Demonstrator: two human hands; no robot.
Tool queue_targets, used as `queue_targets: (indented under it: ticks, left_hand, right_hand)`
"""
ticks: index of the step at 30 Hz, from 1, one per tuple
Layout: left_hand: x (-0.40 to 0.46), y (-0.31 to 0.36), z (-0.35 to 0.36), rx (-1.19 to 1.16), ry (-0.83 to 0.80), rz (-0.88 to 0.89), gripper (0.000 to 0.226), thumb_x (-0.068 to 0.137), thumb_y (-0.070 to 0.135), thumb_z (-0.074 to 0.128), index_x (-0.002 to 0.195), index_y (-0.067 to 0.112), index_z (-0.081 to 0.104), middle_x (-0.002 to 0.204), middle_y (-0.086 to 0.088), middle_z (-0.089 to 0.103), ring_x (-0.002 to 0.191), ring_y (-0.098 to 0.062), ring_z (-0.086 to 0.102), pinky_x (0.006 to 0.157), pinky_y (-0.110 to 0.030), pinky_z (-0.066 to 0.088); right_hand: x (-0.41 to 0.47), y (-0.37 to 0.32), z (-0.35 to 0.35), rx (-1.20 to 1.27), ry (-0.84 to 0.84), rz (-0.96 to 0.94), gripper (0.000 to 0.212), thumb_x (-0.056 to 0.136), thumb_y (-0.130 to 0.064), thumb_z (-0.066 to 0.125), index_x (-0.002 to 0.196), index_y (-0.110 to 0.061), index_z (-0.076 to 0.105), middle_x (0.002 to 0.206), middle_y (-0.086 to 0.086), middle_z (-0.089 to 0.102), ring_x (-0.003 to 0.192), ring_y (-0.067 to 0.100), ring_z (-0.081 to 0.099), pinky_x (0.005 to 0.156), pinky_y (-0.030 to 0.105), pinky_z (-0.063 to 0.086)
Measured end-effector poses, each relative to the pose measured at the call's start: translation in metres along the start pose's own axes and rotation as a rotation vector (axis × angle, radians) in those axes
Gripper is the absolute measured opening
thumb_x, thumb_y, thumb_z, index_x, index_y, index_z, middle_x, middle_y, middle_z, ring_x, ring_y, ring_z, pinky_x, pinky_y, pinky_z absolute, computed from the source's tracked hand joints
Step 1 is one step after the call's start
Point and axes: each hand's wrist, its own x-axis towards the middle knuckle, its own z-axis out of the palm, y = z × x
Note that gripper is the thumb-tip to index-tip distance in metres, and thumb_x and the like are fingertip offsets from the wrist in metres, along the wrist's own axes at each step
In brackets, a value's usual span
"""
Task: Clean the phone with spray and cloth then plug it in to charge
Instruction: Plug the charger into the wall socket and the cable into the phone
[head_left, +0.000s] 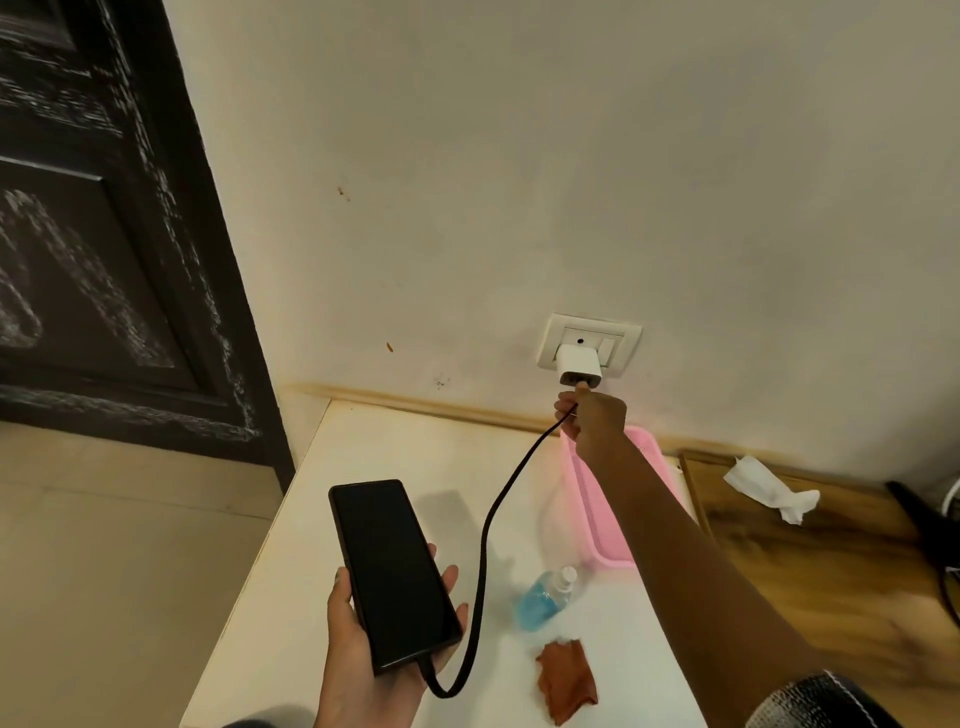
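My left hand (358, 649) holds a black phone (392, 571) flat on its palm, screen up and dark, above the white table (322, 519). A black cable (485, 561) runs from the phone's near end up to my right hand (592, 418). That hand pinches the cable's plug at the underside of a white charger (579, 366) seated in the wall socket (589, 340). A spray bottle (543, 597) with blue liquid lies on its side on the table. A crumpled reddish-brown cloth (566, 680) rests near the front edge.
A pink plastic basket (597, 514) sits against the wall under my right arm. To the right, a wooden surface (831, 571) carries a crumpled white tissue (774, 491). A dark door (104, 234) stands at the left.
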Motion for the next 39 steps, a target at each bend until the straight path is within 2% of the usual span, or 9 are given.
queue_targets:
  ticks: [9, 14, 17, 18, 21, 23, 28, 32, 39]
  left_hand:
    - [0.002, 0.001, -0.004, -0.004, 0.020, 0.014, 0.061, 0.087, 0.066, 0.037, 0.110, 0.015, 0.063, 0.105, -0.013, 0.071, 0.097, -0.036, 0.064, 0.081, -0.052, 0.049]
    - [0.006, 0.002, -0.003, -0.031, 0.017, -0.012, 0.061, 0.085, 0.068, 0.039, 0.112, 0.019, 0.063, 0.112, -0.013, 0.070, 0.100, -0.038, 0.064, 0.082, -0.057, 0.048]
    - [0.010, 0.004, -0.005, -0.044, 0.012, -0.014, 0.060, 0.084, 0.069, 0.039, 0.112, 0.022, 0.064, 0.112, -0.013, 0.071, 0.100, -0.039, 0.064, 0.083, -0.058, 0.048]
    - [0.011, 0.004, -0.006, -0.045, 0.010, -0.015, 0.061, 0.083, 0.069, 0.039, 0.113, 0.022, 0.063, 0.113, -0.013, 0.070, 0.100, -0.038, 0.065, 0.082, -0.058, 0.049]
    - [0.014, 0.005, -0.009, -0.056, 0.002, -0.024, 0.063, 0.083, 0.070, 0.039, 0.116, 0.021, 0.061, 0.111, -0.013, 0.071, 0.099, -0.038, 0.065, 0.080, -0.057, 0.050]
    - [0.014, 0.004, -0.009, -0.061, -0.002, -0.029, 0.062, 0.083, 0.069, 0.039, 0.116, 0.021, 0.061, 0.110, -0.013, 0.071, 0.097, -0.038, 0.066, 0.080, -0.057, 0.050]
    - [0.014, 0.005, -0.011, -0.056, -0.013, -0.030, 0.063, 0.084, 0.068, 0.039, 0.113, 0.017, 0.063, 0.107, -0.013, 0.073, 0.097, -0.038, 0.066, 0.075, -0.056, 0.053]
    - [0.013, 0.006, -0.010, -0.046, -0.020, -0.024, 0.063, 0.085, 0.067, 0.039, 0.115, 0.017, 0.061, 0.112, -0.013, 0.070, 0.098, -0.037, 0.064, 0.068, -0.056, 0.056]
    - [0.005, 0.006, -0.003, -0.043, -0.031, -0.015, 0.062, 0.086, 0.067, 0.038, 0.114, 0.017, 0.062, 0.111, -0.013, 0.070, 0.100, -0.038, 0.063, 0.069, -0.057, 0.055]
  right_hand:
    - [0.002, -0.009, -0.004, -0.030, -0.028, -0.004, 0.008, 0.093, -0.003, 0.047, 0.095, -0.001, 0.055, 0.065, 0.009, 0.053, 0.051, 0.016, 0.046, 0.046, 0.022, 0.041]
    - [0.006, -0.003, -0.023, -0.665, 0.125, -0.365, 0.032, 0.092, -0.029, 0.043, 0.080, -0.003, 0.058, 0.078, 0.011, 0.058, 0.071, 0.027, 0.056, 0.056, 0.027, 0.039]
    - [0.015, 0.004, -0.040, -0.944, 0.378, -0.792, 0.014, 0.087, -0.009, 0.049, 0.097, -0.005, 0.058, 0.101, 0.013, 0.060, 0.089, 0.028, 0.055, 0.062, 0.028, 0.037]
    - [0.019, 0.006, -0.045, -1.075, 0.358, -0.895, 0.026, 0.084, -0.003, 0.051, 0.109, -0.006, 0.056, 0.114, 0.013, 0.057, 0.094, 0.029, 0.052, 0.063, 0.030, 0.039]
    - [0.031, 0.009, -0.061, -1.609, 0.229, -0.996, 0.075, 0.074, 0.000, 0.050, 0.143, -0.013, 0.024, 0.154, 0.009, 0.017, 0.105, 0.030, 0.042, 0.066, 0.035, 0.046]
    - [0.035, 0.009, -0.066, -1.803, 0.191, -1.057, 0.086, 0.072, -0.002, 0.045, 0.148, -0.013, 0.007, 0.158, 0.006, -0.003, 0.107, 0.029, 0.040, 0.065, 0.034, 0.044]
    - [0.041, 0.009, -0.060, -1.973, 0.106, -0.956, 0.081, 0.084, -0.019, 0.050, 0.148, -0.009, 0.001, 0.155, 0.002, -0.021, 0.091, 0.024, 0.048, 0.059, 0.030, 0.035]
    - [0.042, 0.004, -0.048, -1.999, 0.008, -0.757, 0.086, 0.090, -0.052, 0.046, 0.148, -0.016, -0.008, 0.150, -0.003, -0.035, 0.097, 0.026, 0.053, 0.077, 0.033, 0.044]
    - [0.030, 0.001, -0.047, -2.003, 0.005, -0.738, 0.090, 0.088, -0.053, 0.048, 0.148, -0.014, -0.008, 0.149, -0.002, -0.037, 0.097, 0.026, 0.053, 0.078, 0.034, 0.045]
